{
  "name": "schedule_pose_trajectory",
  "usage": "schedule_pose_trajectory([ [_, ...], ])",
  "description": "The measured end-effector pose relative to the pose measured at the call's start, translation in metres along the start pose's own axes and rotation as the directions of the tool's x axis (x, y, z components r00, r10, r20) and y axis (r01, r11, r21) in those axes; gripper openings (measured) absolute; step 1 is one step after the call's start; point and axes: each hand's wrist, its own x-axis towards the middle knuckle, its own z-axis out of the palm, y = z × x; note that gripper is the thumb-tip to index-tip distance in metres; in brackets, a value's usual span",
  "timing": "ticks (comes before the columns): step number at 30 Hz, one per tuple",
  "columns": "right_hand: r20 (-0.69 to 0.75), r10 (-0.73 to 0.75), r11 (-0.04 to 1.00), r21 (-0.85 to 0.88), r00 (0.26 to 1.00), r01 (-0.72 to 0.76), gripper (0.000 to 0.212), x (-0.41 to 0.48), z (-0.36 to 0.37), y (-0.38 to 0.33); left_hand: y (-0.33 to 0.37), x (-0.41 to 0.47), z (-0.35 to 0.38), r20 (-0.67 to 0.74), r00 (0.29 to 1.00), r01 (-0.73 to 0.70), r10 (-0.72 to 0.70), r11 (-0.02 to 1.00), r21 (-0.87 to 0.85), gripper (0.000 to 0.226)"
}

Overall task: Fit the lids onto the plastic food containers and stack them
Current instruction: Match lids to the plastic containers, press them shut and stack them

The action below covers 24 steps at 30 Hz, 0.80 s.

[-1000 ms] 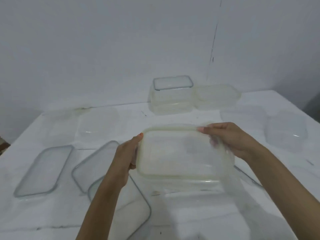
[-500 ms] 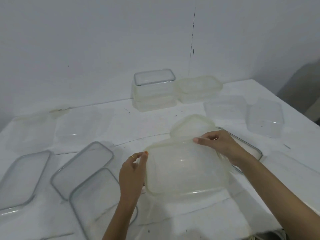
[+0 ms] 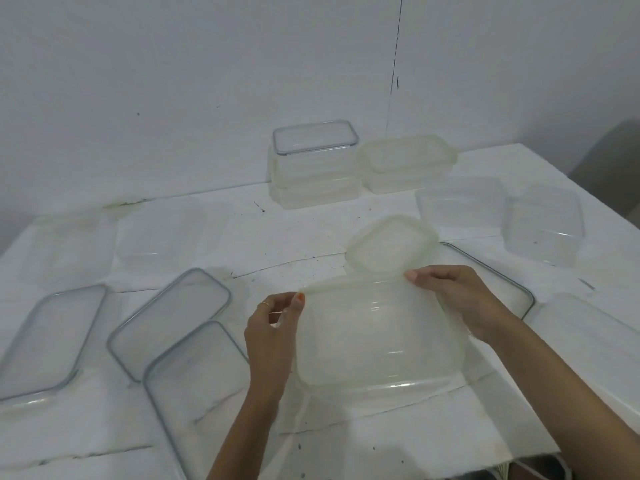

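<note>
Lid (image 3: pixel 377 337) corners pinched by left hand (image 3: pixel 273 323) and right hand (image 3: pixel 460 299).

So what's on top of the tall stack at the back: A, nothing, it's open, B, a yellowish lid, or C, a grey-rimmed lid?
C: a grey-rimmed lid sits flat across the top of the stack.
</note>
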Motion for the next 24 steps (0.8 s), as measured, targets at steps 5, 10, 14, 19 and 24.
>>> schedule_pose_trajectory([
  [5, -0.143, -0.018, 0.999, 0.046, 0.990, 0.024, 0.015, -0.002, 0.003, 0.011, -0.003, -0.001, 0.010, -0.078, 0.997, 0.023, -0.026, 0.999, -0.037, 0.015],
  [10, -0.225, -0.092, 0.996, -0.035, 0.970, 0.087, 0.015, 0.006, 0.006, 0.013, -0.002, -0.004, 0.016, -0.155, 0.988, -0.007, 0.002, 0.999, -0.033, 0.014],
  [14, -0.276, -0.395, 0.877, -0.396, 0.876, 0.271, 0.017, 0.014, 0.011, 0.007, 0.009, 0.003, 0.020, -0.171, 0.982, -0.068, 0.076, 0.996, 0.051, 0.011],
  [19, 0.440, -0.604, 0.460, -0.488, 0.664, 0.742, 0.062, -0.022, 0.004, 0.003, 0.019, -0.007, -0.002, 0.394, 0.794, -0.585, 0.464, 0.759, 0.286, 0.063],
  [24, 0.722, -0.386, 0.037, -0.610, 0.574, 0.792, 0.100, -0.025, 0.002, 0.025, -0.006, -0.015, -0.002, 0.679, 0.532, -0.844, 0.506, 0.378, 0.379, 0.094],
])
